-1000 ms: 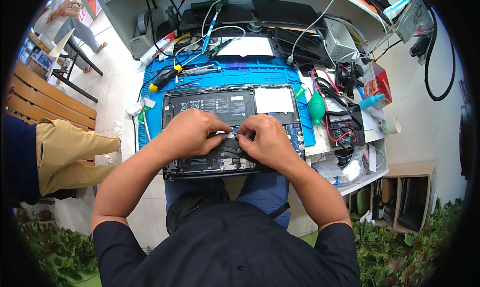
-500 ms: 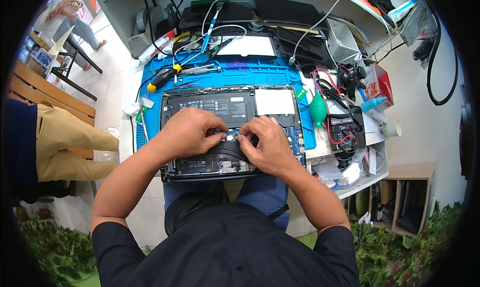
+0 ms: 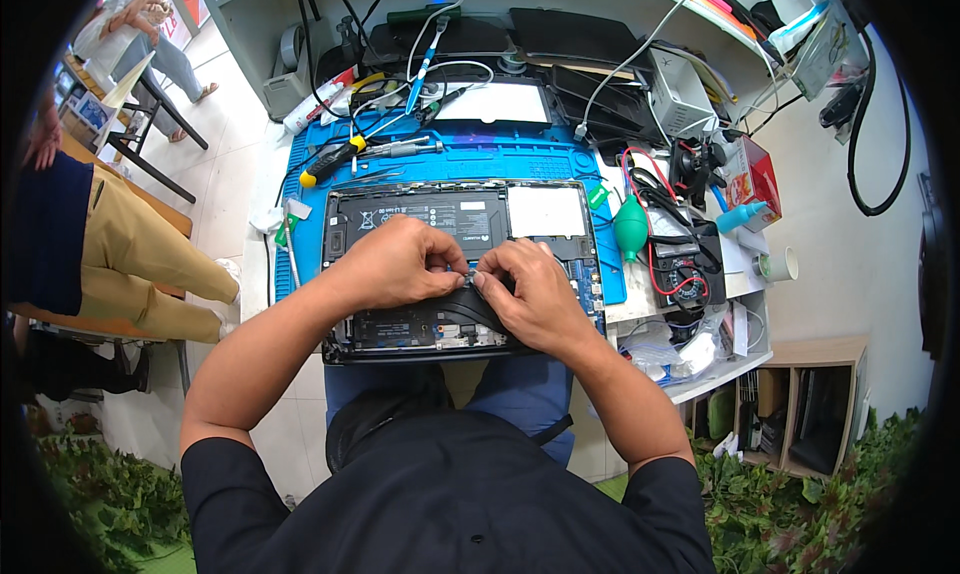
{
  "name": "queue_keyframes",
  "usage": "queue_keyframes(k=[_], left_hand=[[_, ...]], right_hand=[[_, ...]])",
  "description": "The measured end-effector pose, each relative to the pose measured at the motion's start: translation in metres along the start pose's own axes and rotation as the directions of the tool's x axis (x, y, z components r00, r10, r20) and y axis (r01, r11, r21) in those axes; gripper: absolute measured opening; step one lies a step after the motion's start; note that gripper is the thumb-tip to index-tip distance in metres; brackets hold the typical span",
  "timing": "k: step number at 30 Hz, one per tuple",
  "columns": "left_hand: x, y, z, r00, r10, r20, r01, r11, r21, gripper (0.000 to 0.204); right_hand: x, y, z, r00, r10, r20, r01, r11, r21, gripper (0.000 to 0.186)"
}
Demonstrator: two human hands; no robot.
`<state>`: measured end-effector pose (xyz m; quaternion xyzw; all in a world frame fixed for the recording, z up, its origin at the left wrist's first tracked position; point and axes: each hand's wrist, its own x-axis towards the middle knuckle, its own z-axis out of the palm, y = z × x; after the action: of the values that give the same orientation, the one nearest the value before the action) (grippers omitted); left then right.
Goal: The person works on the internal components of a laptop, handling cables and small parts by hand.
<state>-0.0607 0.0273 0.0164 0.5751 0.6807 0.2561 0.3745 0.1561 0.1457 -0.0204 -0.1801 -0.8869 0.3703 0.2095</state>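
Note:
An opened laptop (image 3: 385,331) lies in front of me with its inner parts bare. Its black battery (image 3: 425,214) fills the upper part, beside a pale touchpad panel (image 3: 547,211). Over the middle of the laptop, just below the battery, my left hand (image 3: 410,264) is closed, thumb and forefinger pinched together. Right beside it my right hand (image 3: 535,289) is pinched too, the fingertips of both hands almost touching. A small shiny bit shows between them, too small to name. A black curved strip (image 3: 468,306) runs just under the fingers.
A blue work mat (image 3: 500,146) lies under the laptop, with a yellow-black screwdriver (image 3: 333,161) and tweezers (image 3: 368,176). On the right stand a green air blower (image 3: 630,228), a multimeter (image 3: 687,279) and a blue bottle (image 3: 741,216). A person in tan trousers (image 3: 150,264) is at the left.
My left fingertips have moved slightly right, closer to the right ones. My right hand has hardly moved. The person on the left has shifted, and a hand now shows there.

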Motion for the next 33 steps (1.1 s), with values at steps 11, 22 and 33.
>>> queue_keyframes(k=[11, 22, 33], left_hand=[[0.008, -0.005, 0.007, 1.000, -0.030, -0.009, 0.030, 0.999, -0.015, 0.020], [0.012, -0.010, 0.004, 0.932, -0.266, 0.245, 0.361, 0.706, -0.609, 0.020], [0.010, -0.003, 0.004, 0.928, -0.307, 0.210, 0.372, 0.734, -0.569, 0.016]], right_hand=[[0.002, 0.002, -0.001, 0.999, 0.031, 0.012, -0.032, 0.997, 0.071, 0.011], [0.008, 0.000, -0.004, 0.995, 0.076, 0.066, -0.075, 0.997, -0.022, 0.019], [0.011, -0.002, -0.005, 0.974, 0.187, 0.128, -0.191, 0.981, 0.020, 0.016]])
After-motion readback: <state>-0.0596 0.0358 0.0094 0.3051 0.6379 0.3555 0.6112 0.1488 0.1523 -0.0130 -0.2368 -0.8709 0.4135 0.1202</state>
